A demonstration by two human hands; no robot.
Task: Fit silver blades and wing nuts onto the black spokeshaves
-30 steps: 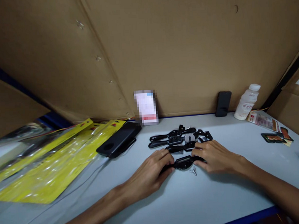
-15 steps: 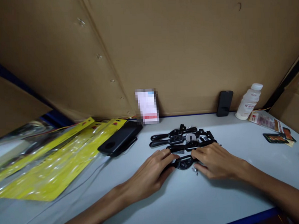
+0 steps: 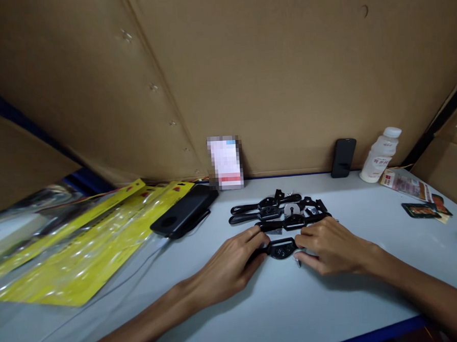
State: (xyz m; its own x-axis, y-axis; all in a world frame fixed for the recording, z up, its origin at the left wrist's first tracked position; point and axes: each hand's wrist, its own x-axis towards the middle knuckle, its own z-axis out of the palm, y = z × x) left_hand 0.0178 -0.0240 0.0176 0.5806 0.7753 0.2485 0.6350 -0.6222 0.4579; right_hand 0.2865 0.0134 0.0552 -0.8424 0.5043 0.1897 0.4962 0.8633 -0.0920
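Observation:
A black spokeshave body [image 3: 281, 249] lies low over the table between my hands. My left hand [image 3: 236, 257] closes on its left handle, with the thumb below and the fingers above. My right hand [image 3: 328, 245] is closed at the other end, where its fingers cover the handle. A small silver screw [image 3: 297, 261] shows at my right thumb tip; whether the thumb presses on it I cannot tell. Just behind are more black spokeshaves [image 3: 267, 225], lying side by side, with a silver blade plate [image 3: 292, 210] and black loose pieces [image 3: 321, 206] among them.
Yellow-and-clear packaging [image 3: 102, 249] and a black power bank [image 3: 184, 211] with a cable lie left. A lit, blurred phone [image 3: 225, 162] and a dark phone [image 3: 343, 158] lean on the cardboard wall [image 3: 277, 76]. A bottle [image 3: 381, 155] and card packets [image 3: 420, 211] are on the right.
My right fingers have shifted slightly to the right along the spokeshave. The thumb has come to the small screw, which is now partly covered. My left hand has barely moved.

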